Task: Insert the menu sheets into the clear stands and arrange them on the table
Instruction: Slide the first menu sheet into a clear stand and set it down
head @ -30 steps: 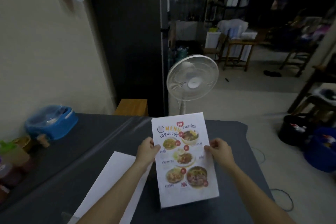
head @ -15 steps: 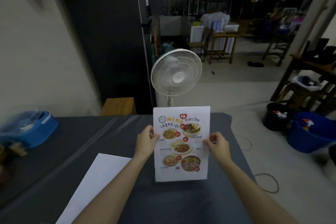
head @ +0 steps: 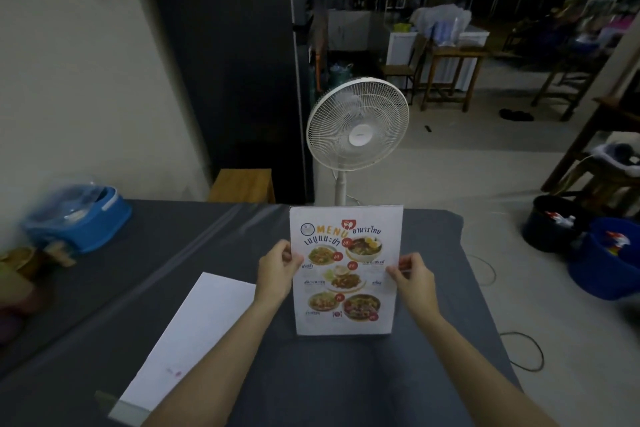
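Observation:
A colourful menu sheet [head: 345, 270] with food photos stands upright in a clear stand on the dark grey table [head: 433, 288], its lower edge on the tabletop. My left hand [head: 278, 269] pinches its left edge and my right hand [head: 412, 277] pinches its right edge. A second sheet [head: 194, 333], white side up, lies flat on the table to the left, in what looks like a clear stand lying down, with a clear base at its near end.
A white pedestal fan [head: 358, 123] stands just beyond the table's far edge. A blue lidded container [head: 78, 215] and blurred jars sit at the table's left side. Blue and black tubs [head: 609, 256] stand on the floor to the right, with a cable nearby.
The menu has gone from tilted back in my hands to upright, with its bottom edge down on the table. Both hands kept their hold on its sides.

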